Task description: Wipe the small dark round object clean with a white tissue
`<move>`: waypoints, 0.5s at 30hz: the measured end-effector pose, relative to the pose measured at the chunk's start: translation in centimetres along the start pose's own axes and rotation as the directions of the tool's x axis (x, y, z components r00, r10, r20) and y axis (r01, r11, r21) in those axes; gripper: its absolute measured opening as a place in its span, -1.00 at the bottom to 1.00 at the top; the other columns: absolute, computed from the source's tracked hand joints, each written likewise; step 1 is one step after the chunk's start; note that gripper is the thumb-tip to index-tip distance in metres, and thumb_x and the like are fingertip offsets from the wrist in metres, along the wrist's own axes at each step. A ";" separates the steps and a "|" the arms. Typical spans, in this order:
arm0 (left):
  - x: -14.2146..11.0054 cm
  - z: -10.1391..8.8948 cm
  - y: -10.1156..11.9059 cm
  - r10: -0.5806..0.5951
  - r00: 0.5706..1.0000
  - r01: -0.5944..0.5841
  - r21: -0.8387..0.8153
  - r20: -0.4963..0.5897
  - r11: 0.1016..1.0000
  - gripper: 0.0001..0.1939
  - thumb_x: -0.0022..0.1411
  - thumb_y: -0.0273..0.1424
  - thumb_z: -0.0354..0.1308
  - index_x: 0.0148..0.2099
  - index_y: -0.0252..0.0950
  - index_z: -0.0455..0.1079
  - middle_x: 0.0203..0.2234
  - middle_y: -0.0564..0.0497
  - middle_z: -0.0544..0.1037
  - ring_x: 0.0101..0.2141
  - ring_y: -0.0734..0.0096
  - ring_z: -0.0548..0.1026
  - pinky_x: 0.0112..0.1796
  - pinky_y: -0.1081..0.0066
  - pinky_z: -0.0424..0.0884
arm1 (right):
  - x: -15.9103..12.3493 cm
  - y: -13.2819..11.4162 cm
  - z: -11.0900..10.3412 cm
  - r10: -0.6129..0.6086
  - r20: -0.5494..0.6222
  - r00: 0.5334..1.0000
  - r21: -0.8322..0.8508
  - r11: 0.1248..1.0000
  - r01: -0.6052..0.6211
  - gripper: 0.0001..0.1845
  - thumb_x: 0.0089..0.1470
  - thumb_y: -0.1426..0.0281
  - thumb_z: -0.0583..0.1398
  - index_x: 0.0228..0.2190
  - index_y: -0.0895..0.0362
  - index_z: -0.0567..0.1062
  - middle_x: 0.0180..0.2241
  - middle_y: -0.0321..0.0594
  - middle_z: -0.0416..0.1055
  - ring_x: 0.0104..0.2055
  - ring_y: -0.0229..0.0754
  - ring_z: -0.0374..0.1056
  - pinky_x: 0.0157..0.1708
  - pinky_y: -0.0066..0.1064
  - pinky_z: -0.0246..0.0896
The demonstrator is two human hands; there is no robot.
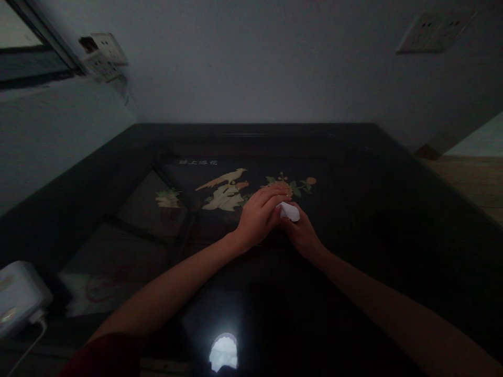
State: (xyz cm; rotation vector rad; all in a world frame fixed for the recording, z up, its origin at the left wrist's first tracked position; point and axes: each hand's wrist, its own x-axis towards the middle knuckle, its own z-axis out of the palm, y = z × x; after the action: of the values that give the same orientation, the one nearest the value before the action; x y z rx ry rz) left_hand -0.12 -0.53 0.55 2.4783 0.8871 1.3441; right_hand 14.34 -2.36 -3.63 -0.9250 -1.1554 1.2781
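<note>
Right hand (305,234) closed on white piece (290,211), not released | left hand (256,214) bent against it, hold unclear | tabletop (283,293) middle, toward far edge

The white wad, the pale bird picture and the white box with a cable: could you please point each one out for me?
White wad (290,211): head view, middle of its visible part.
Bird picture (228,179): head view, the bird's body.
White box (23,288): head view, its visible face.
</note>
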 end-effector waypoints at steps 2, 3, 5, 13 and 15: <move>0.1 0.0 0.2 -0.052 0.999 0.052 -0.051 -0.010 0.997 -0.65 0.38 -0.35 -0.19 -0.06 -0.27 0.41 -0.12 -0.11 0.52 -0.01 0.29 0.41 0.05 0.19 0.29 | 0.0 0.0 0.1 0.023 -0.010 1.000 0.021 1.000 -0.023 -0.60 -0.18 0.19 0.38 -0.30 0.05 0.41 -0.30 -0.28 0.44 -0.25 -0.13 0.34 -0.20 -0.27 0.28; 0.1 -0.1 0.2 -0.081 0.997 0.080 -0.080 -0.016 0.994 -0.64 0.38 -0.34 -0.20 -0.08 -0.27 0.42 -0.13 -0.11 0.52 -0.02 0.29 0.41 0.04 0.20 0.29 | 0.0 0.0 0.1 0.037 -0.010 0.999 0.030 0.999 -0.037 -0.60 -0.18 0.20 0.38 -0.30 0.05 0.42 -0.29 -0.28 0.44 -0.24 -0.13 0.35 -0.19 -0.27 0.29; 0.2 -0.2 0.3 -0.145 0.989 0.141 -0.142 -0.020 0.980 -0.62 0.38 -0.31 -0.21 -0.11 -0.29 0.43 -0.15 -0.11 0.53 -0.03 0.30 0.41 0.04 0.23 0.28 | -0.1 0.1 0.1 0.055 -0.002 0.999 0.049 0.997 -0.054 -0.60 -0.16 0.22 0.38 -0.27 0.04 0.42 -0.27 -0.28 0.45 -0.22 -0.14 0.36 -0.16 -0.27 0.29; 0.3 0.4 -0.5 -0.623 0.779 0.551 -0.554 0.075 0.624 -0.57 0.31 -0.10 -0.11 -0.24 -0.34 0.40 -0.39 -0.06 0.50 -0.37 0.36 0.43 -0.31 0.38 0.34 | -0.2 0.3 0.1 0.081 0.052 0.995 0.165 0.982 -0.089 -0.53 -0.18 0.13 0.39 -0.24 0.04 0.42 -0.19 -0.23 0.46 -0.11 -0.11 0.40 -0.03 -0.16 0.30; 0.2 0.9 -1.0 -0.707 0.698 0.596 -0.640 0.115 0.484 -0.58 0.28 -0.08 -0.07 -0.25 -0.33 0.40 -0.40 -0.05 0.52 -0.38 0.36 0.44 -0.30 0.37 0.35 | -0.2 0.3 0.2 0.082 0.067 0.994 0.189 0.978 -0.093 -0.51 -0.20 0.11 0.40 -0.25 0.04 0.42 -0.19 -0.23 0.46 -0.12 -0.10 0.40 -0.03 -0.12 0.32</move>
State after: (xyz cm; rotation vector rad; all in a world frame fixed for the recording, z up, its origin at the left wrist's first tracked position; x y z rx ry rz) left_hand 0.32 0.48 -0.25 1.2862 1.0327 1.2590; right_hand 14.12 -2.54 -3.86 -0.8073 -1.0253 1.4694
